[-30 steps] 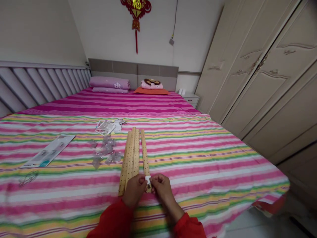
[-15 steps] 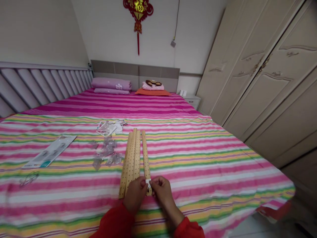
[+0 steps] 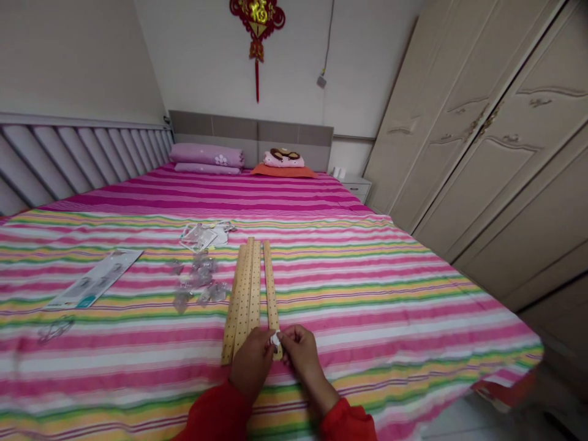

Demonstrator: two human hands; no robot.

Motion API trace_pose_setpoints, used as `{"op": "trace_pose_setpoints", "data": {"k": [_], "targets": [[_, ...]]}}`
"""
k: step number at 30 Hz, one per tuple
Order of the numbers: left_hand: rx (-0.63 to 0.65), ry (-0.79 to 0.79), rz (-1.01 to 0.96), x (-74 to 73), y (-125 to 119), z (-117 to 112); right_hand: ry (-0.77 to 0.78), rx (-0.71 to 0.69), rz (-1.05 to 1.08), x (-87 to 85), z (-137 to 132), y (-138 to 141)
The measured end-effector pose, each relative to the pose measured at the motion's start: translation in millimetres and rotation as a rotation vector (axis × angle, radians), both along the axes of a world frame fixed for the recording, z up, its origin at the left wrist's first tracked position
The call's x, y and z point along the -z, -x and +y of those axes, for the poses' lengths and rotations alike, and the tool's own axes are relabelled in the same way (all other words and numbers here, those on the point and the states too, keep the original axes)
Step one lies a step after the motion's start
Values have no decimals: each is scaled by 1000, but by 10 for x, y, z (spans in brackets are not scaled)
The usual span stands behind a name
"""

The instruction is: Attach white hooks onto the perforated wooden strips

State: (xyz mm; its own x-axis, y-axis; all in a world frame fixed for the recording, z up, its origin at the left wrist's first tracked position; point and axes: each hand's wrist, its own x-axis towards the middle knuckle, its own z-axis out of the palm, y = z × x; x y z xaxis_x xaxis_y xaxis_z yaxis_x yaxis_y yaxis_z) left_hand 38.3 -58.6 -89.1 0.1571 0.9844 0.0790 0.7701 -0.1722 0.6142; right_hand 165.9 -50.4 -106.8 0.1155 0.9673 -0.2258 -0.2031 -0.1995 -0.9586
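A narrow wooden strip with a row of small holes (image 3: 270, 282) lies lengthwise before me on the striped bedspread. At its near end, a small white piece (image 3: 275, 338) sits between my fingertips; its exact kind is too small to make out. My left hand (image 3: 252, 362) pinches it from the left, and my right hand (image 3: 299, 352) pinches it from the right. Left of this strip, several more perforated wooden strips (image 3: 242, 300) lie side by side, their near ends close to my left hand.
Small clear plastic bags (image 3: 202, 272) lie left of the strips, with flat clear packets (image 3: 199, 237) behind them. Farther left are a white packaging card (image 3: 96, 278) and a thin looped wire-like item (image 3: 56, 329). A wardrobe (image 3: 482, 153) stands right of the bed.
Both hands stay at the strip's near end; the fingers have shifted slightly around the small white piece, which looks turned a little. The other things lie as before.
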Motion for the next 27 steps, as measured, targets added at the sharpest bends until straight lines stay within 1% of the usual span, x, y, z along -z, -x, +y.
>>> {"op": "trace_pose_setpoints", "data": {"k": [3, 5, 7, 10, 15, 19, 23, 27], "targets": [[-8, -25, -155, 2, 73, 29, -5, -8, -15, 0, -124, -38], [-51, -22, -263, 9, 113, 79, 41, -39, -17, 22, -211, -72], [-88, 7, -362, 11, 115, 145, 107, -77, 30, 55, -267, -98], [-93, 69, -471, -4, 39, 248, 173, -61, 133, 112, -276, -104], [-142, 162, -547, -23, -110, 361, 159, -3, 231, 252, -220, -53], [-121, 206, -644, -31, -125, 380, 113, 51, 279, 364, -226, -14], [-68, 226, -724, -53, -131, 347, 69, 28, 272, 421, -260, 8], [-3, 256, -791, -59, -171, 311, 79, 18, 269, 441, -281, 11]]}}
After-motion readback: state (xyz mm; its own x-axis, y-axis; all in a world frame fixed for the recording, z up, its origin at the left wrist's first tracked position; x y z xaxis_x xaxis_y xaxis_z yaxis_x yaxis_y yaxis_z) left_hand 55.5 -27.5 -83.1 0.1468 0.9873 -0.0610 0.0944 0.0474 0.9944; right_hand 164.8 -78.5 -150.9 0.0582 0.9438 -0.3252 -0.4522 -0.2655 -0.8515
